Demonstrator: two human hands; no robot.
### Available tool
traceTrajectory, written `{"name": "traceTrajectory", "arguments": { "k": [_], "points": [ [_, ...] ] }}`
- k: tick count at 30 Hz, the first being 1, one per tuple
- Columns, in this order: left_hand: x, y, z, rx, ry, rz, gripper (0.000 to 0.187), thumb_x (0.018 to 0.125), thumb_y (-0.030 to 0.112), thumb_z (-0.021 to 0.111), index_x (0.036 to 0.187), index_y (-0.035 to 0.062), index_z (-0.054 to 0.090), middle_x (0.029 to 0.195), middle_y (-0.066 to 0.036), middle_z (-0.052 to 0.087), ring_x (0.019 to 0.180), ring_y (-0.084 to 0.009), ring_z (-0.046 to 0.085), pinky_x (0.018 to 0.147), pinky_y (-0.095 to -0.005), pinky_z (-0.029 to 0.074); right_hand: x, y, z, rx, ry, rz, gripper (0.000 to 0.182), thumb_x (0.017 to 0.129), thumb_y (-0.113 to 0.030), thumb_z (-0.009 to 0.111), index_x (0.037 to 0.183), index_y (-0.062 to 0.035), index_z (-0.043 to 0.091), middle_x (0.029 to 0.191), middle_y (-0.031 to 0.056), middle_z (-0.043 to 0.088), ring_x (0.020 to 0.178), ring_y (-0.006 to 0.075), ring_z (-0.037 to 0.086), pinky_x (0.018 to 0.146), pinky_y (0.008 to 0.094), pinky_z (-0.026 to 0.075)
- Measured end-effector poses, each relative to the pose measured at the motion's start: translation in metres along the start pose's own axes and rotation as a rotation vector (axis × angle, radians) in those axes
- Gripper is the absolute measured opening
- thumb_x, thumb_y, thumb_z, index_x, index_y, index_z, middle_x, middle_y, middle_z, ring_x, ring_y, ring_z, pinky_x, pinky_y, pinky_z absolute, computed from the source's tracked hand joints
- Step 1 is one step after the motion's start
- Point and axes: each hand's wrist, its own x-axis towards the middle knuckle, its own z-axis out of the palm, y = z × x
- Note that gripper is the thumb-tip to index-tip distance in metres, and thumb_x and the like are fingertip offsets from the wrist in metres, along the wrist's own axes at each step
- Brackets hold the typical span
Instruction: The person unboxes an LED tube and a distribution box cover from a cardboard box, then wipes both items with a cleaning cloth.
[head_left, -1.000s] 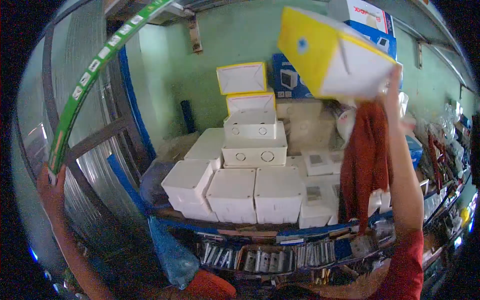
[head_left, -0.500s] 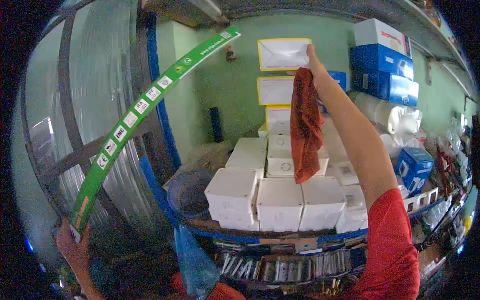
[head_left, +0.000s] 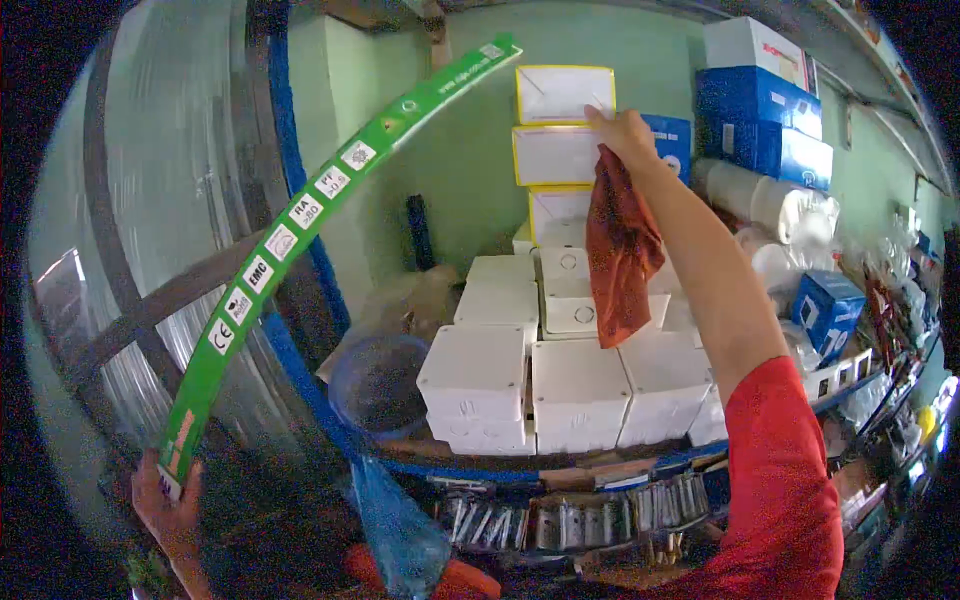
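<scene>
My left hand [head_left: 168,497] is closed round the lower end of a long green light-tube box [head_left: 262,268], which slants up to the right and looks bowed through the lens. My right hand [head_left: 628,140] is raised at the stack of white boxes with yellow edges. Its fingertips touch the right edge of the top box [head_left: 567,97]. A red cloth [head_left: 625,250] hangs from this hand, gripped in the fingers. Directly below the top box sits a second yellow-edged box [head_left: 553,157]. White junction boxes [head_left: 475,370] stand in rows under the cloth.
Blue boxes [head_left: 757,100] are piled at the right, beside plastic-wrapped rolls [head_left: 770,200]. A blue-rimmed basket [head_left: 380,385] stands left of the junction boxes. A blue plastic bag [head_left: 400,530] hangs below the shelf's blue edge [head_left: 480,475]. Clear sheeting [head_left: 190,130] lines the left side.
The top yellow-edged box has come down onto the one below, closing the gap between them. My right fingers have shifted to its lower right edge. The green box has moved slightly right in view.
</scene>
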Motion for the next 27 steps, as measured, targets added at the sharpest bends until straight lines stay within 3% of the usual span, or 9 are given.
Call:
{"name": "traceTrajectory", "arguments": {
  "k": [6,9,12,14,16,17,21,26,27],
  "points": [
    [0.002,0.008,-0.002,0.065,-0.051,-0.092,0.063,0.075,0.024,0.075,0.124,-0.006,0.048,0.111,-0.02,0.058,0.099,-0.0338,0.056,0.087,-0.0403,0.045,-0.011,0.004,-0.022,-0.191,0.153,-0.123,0.072,0.071,-0.058,0.066,0.11,0.0017,0.055,0.109,0.0264,0.06,0.1,0.0423,0.059,0.086,0.0421,0.049],
    [0.014,0.039,-0.023,-0.076,-0.173,-0.122,0.06,0.075,0.021,0.075,0.122,-0.0053,0.049,0.109,-0.019,0.059,0.098,-0.0313,0.056,0.087,-0.0396,0.045,-0.004,-0.002,-0.066,-0.098,-0.023,-0.365,0.074,0.07,-0.056,0.069,0.115,0.0011,0.052,0.101,0.0241,0.063,0.09,0.0354,0.064,0.083,0.0403,0.05],
    [0.016,0.082,-0.041,-0.26,-0.215,-0.119,0.053,0.072,0.017,0.076,0.115,-0.0032,0.052,0.101,-0.018,0.06,0.092,-0.0304,0.058,0.084,-0.0387,0.046,-0.053,-0.051,-0.131,0.042,-0.348,-0.499,0.062,0.077,-0.039,0.071,0.117,0.0031,0.05,0.071,0.006,0.056,0.07,0.0113,0.051,0.065,0.0239,0.042],
    [0.009,0.126,-0.046,-0.389,-0.042,-0.019,0.046,0.066,0.017,0.078,0.103,-0.0006,0.055,0.089,-0.018,0.062,0.082,-0.0334,0.06,0.077,-0.0398,0.046,-0.107,-0.067,-0.176,0.404,-0.64,-0.468,0.076,0.067,-0.047,0.077,0.119,0.0021,0.051,0.09,0.0148,0.063,0.077,0.015,0.059,0.073,0.0353,0.048],
    [0.018,0.179,-0.066,-0.516,-0.111,0.115,0.041,0.064,0.02,0.079,0.092,0.0,0.055,0.079,-0.018,0.061,0.075,-0.0314,0.062,0.07,-0.0384,0.047,-0.149,-0.055,-0.198,0.723,-0.743,-0.525,0.08,0.066,-0.048,0.079,0.12,0.0035,0.049,0.092,0.0139,0.062,0.079,0.016,0.058,0.069,0.0321,0.047],
    [0.02,0.201,-0.071,-0.537,-0.143,0.172,0.041,0.065,0.022,0.079,0.091,0.0005,0.056,0.078,-0.017,0.061,0.074,-0.0316,0.062,0.069,-0.0381,0.048,-0.163,-0.052,-0.21,0.301,-0.496,-0.54,0.081,0.068,-0.049,0.076,0.122,0.0039,0.047,0.095,0.0141,0.061,0.081,0.018,0.058,0.069,0.0318,0.047],
    [0.013,0.287,-0.105,-0.608,-0.32,0.379,0.046,0.064,0.033,0.08,0.091,0.0033,0.058,0.073,-0.015,0.062,0.07,-0.0322,0.063,0.067,-0.0369,0.049,-0.223,0.001,-0.257,1.483,-0.707,-0.08,0.07,0.084,-0.047,0.057,0.128,0.0051,0.041,0.113,0.0181,0.055,0.093,0.0276,0.058,0.079,0.0375,0.047],
    [-0.023,0.37,-0.127,-0.664,-0.506,0.723,0.051,0.062,0.041,0.08,0.093,0.0073,0.059,0.076,-0.013,0.062,0.072,-0.0329,0.062,0.069,-0.0371,0.048,-0.287,0.132,-0.369,0.505,-0.099,0.048,0.053,0.087,-0.046,0.047,0.107,0.0026,0.054,0.082,0.0128,0.062,0.066,0.0151,0.058,0.057,0.0278,0.047],
    [-0.029,0.381,-0.129,-0.677,-0.552,0.779,0.052,0.062,0.042,0.08,0.096,0.0077,0.059,0.079,-0.013,0.063,0.076,-0.0326,0.062,0.071,-0.0377,0.048,-0.308,0.147,-0.378,0.758,-0.131,0.1,0.049,0.086,-0.043,0.047,0.104,0.0019,0.054,0.077,0.0111,0.062,0.058,0.0137,0.055,0.052,0.0272,0.045]
  ]
}}
